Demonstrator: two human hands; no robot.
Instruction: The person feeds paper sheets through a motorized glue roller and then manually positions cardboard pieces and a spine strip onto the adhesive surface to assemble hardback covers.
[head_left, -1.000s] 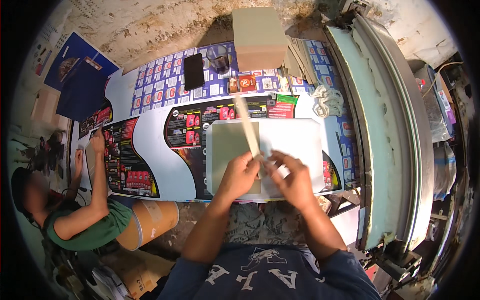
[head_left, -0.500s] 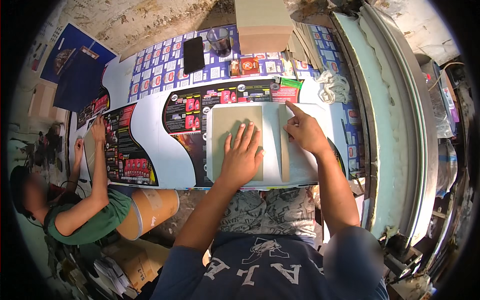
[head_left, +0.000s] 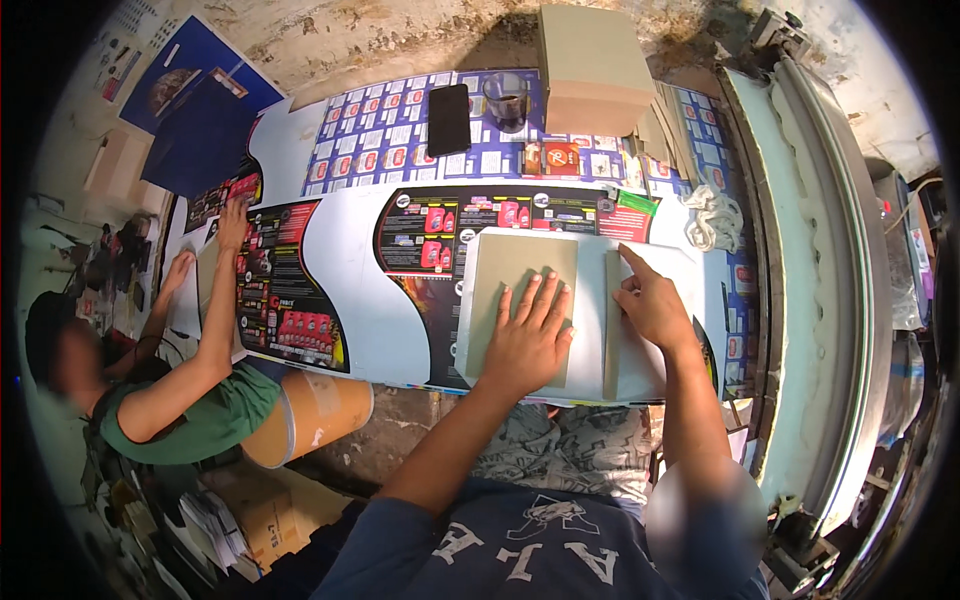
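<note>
My left hand [head_left: 528, 345] lies flat with fingers spread on a grey-brown cardboard panel [head_left: 490, 300], which rests on a pale sheet [head_left: 590, 300]. Beside it runs a narrow cardboard strip [head_left: 612, 370], parallel to the panel with a gap of pale sheet between. My right hand [head_left: 655, 305] is over the sheet at the strip's right side. Its index finger stretches toward the strip's far end, the thumb stands a little apart, and the other fingers are curled, partly hidden. Nothing shows in its grip. Beneath the sheet are black and red printed sheets [head_left: 430, 330].
A phone [head_left: 448, 120], a glass with dark liquid [head_left: 508, 105] and a stack of boards [head_left: 595, 90] stand at the back. A crumpled white cloth [head_left: 713, 218] lies right, before a long machine [head_left: 810, 300]. At left, a co-worker's hands [head_left: 232, 225] handle another board near a drum [head_left: 320, 415].
The whole view has shifted, so the table sits further right and lower. My right thumb has moved out from the curled fingers. My left hand stays flat on the panel. The co-worker's far hand has reached forward.
</note>
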